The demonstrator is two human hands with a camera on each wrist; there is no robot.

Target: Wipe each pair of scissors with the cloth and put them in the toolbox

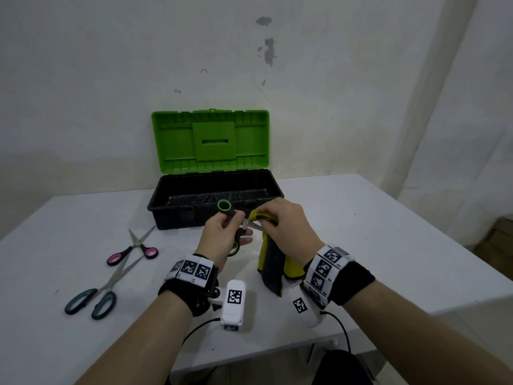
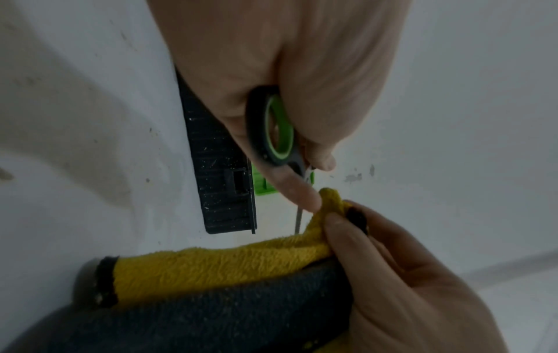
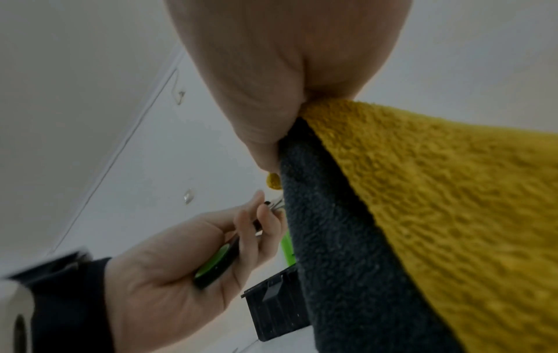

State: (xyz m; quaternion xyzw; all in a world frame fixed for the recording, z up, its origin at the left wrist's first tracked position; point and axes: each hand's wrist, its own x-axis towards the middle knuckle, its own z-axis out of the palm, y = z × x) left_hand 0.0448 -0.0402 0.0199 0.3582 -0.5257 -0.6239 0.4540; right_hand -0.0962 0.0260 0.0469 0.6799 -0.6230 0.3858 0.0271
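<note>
In front of the toolbox point(image 1: 177, 215), my left hand point(image 1: 224, 232) grips the green-and-black scissors point(image 1: 226, 208) by the handles, blades pointing right. My right hand point(image 1: 280, 220) pinches the yellow-and-grey cloth point(image 1: 273, 266) around the blades, and the rest of the cloth hangs down to the table. From the left wrist, the green handle loop point(image 2: 276, 129) sits in my fingers and a thin blade point(image 2: 298, 221) meets the yellow cloth point(image 2: 229, 265). The right wrist view shows the cloth point(image 3: 438, 203) bunched under my right hand and the left hand point(image 3: 211, 258) holding the scissors point(image 3: 216, 267).
The toolbox stands open with its green lid point(image 1: 211, 140) upright against the wall. Pink-handled scissors point(image 1: 133, 250) and larger dark-teal-handled scissors point(image 1: 95, 297) lie on the white table point(image 1: 374, 232) to the left. The table's right edge runs close past my right arm.
</note>
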